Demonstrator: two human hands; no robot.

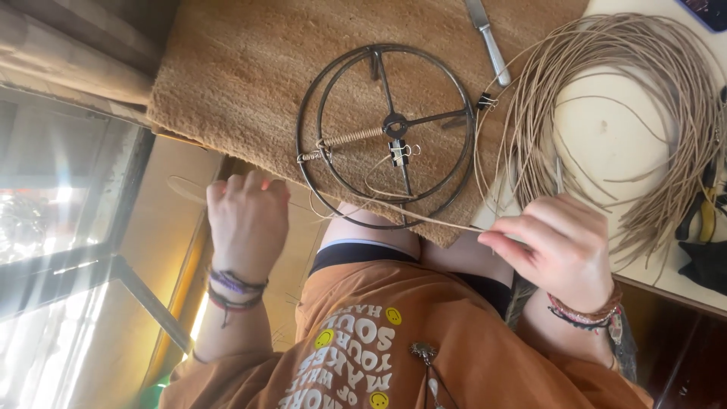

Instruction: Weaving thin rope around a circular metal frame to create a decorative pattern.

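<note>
A dark screen (710, 11) shows only as a corner at the top right edge, flat on the pale table beyond the cord coil; it has a dark blue face with a faint reddish patch. No package, label or sign shows.

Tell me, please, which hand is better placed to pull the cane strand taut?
The right hand, I would say: its fingertips pinch the cane strand that runs to the wire frame. The left hand is curled beside the frame's rim, apparently off that strand.
</note>
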